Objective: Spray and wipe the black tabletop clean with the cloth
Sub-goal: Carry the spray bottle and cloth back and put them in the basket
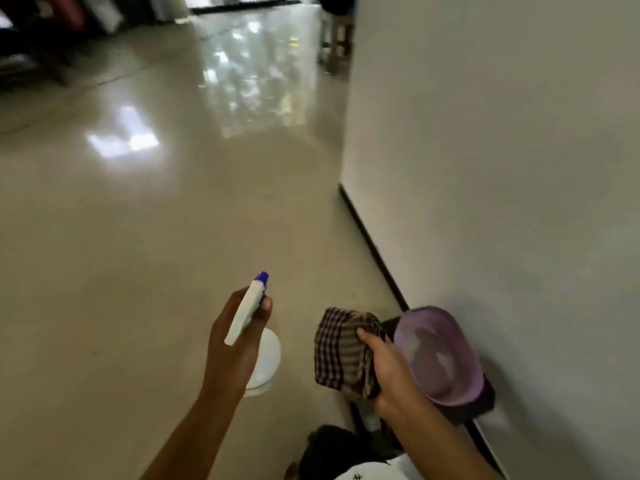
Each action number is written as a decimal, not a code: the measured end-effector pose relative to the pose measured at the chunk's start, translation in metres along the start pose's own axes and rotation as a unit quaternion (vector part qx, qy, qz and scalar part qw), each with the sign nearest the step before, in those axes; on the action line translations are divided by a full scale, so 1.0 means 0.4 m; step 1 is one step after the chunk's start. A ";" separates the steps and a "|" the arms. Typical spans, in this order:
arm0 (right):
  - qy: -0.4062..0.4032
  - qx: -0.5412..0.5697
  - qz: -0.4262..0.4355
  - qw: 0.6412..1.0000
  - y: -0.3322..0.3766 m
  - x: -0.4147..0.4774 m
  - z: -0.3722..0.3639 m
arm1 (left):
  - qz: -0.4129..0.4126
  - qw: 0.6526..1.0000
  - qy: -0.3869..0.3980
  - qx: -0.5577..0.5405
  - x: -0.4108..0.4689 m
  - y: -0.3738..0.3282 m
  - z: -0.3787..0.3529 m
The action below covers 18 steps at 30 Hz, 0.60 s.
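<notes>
First, lowest in view: a dark shape (329, 445) and a strip of white fabric (375, 470), both cut off by the frame edge and blurred; possibly my own clothing, I cannot tell

Item, left hand (235, 344): fingers (266, 304) curled round the neck of the spray bottle (246, 311), one fingertip up by the trigger below the blue nozzle, the white body hanging under the palm. Nozzle points forward, which I judge keeps it ready to fire once a surface is reached

Item, right hand (388, 365): fingers wrapped round the checked cloth (341, 348), thumb (363, 336) pressed on its top. Cloth is bunched into a wad, presumably so nothing trails while carried

Item, purple bowl-like thing (440, 355): just beside my right wrist on the wall side, blurred. Whether I hold it, or whether it touches the wall, I cannot tell

Item, floor (138, 220): glossy beige, bright reflections farther off

Item, white wall (485, 168) on my right, black skirting (372, 247) along its foot

Item, far end: dark furniture (31, 46) at upper left and pale wooden legs (337, 39) past the wall corner, all smeared

Item, black bench: not in view. It may be among those dark shapes, but that cannot be confirmed; I judge spraying and wiping not yet begun, both tools merely in carry
</notes>
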State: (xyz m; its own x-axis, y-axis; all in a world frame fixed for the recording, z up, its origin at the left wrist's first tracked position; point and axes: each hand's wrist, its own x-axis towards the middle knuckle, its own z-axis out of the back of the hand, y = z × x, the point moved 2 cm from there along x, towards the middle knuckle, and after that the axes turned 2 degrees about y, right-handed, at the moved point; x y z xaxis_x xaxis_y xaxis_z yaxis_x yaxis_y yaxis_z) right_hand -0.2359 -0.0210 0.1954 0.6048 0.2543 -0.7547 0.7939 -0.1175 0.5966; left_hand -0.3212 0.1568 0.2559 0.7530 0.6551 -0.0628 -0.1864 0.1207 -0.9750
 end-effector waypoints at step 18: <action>-0.427 0.292 0.060 0.854 0.029 0.082 0.376 | -0.054 0.852 0.520 0.026 0.257 0.121 -0.783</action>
State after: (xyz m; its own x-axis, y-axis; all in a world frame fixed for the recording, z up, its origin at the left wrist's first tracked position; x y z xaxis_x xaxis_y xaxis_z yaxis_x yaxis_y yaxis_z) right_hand -0.1975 -0.1584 0.1366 0.3119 -0.5565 -0.7701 0.4674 -0.6157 0.6343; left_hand -0.0553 -0.0036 0.1357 0.9146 -0.3731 -0.1556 -0.0890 0.1897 -0.9778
